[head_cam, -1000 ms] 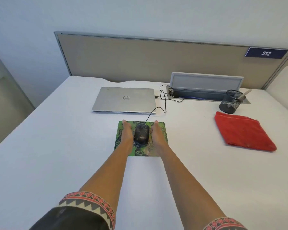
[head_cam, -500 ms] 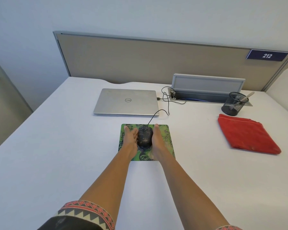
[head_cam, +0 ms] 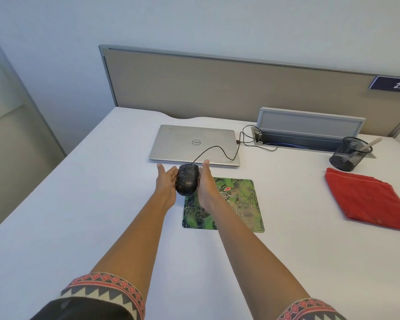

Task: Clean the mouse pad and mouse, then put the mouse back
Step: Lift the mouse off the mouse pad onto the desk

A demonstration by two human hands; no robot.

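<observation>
A black speckled wired mouse (head_cam: 187, 182) is held between my two palms, above the far left corner of the green patterned mouse pad (head_cam: 237, 206). My left hand (head_cam: 166, 183) presses its left side with straight fingers. My right hand (head_cam: 206, 183) presses its right side the same way. The mouse's black cable (head_cam: 219, 150) runs back over the laptop. A folded red cloth (head_cam: 370, 199) lies on the desk to the right, apart from both hands.
A shut silver laptop (head_cam: 194, 144) lies just beyond the mouse. A black mesh pen cup (head_cam: 350, 157) stands at the back right beside an open cable tray (head_cam: 307, 132). A beige partition (head_cam: 217, 84) closes the white desk's (head_cam: 90, 204) far edge.
My hands closed in on the mouse from both sides, then carried it off the middle of the pad toward its far left corner. The view shifted left.
</observation>
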